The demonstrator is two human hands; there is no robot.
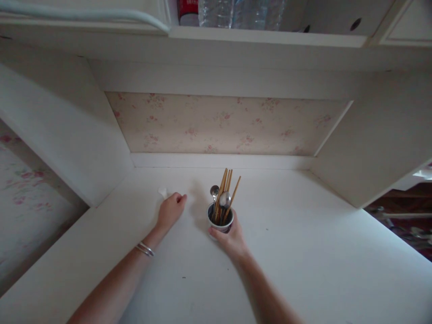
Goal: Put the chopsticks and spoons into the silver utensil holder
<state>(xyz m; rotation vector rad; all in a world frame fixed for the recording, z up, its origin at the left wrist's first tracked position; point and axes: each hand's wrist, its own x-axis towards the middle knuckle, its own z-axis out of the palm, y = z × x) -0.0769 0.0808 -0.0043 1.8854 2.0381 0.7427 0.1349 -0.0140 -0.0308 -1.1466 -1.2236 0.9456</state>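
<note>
My right hand point(234, 238) is wrapped around the front and right side of a cup point(221, 227) with a pale rim and dark inside. Several wooden chopsticks point(231, 179) stand in it, leaning in different directions. Among them are two metal spoons, one spoon point(225, 199) in front and another spoon point(214, 191) to the left, bowls up. Left of the cup, my left hand point(171, 210) is closed in a fist low over the white surface. A small white tissue-like piece point(162, 192) sticks out beside its knuckles; the rest is hidden by the hand.
The white tabletop point(324, 252) is bounded by side panels and a floral back wall point(219, 123). Overhead, a shelf point(263, 38) holds clear plastic bottles point(232, 13) and a red container point(188, 10). A pale cable point(84, 14) crosses the upper left.
</note>
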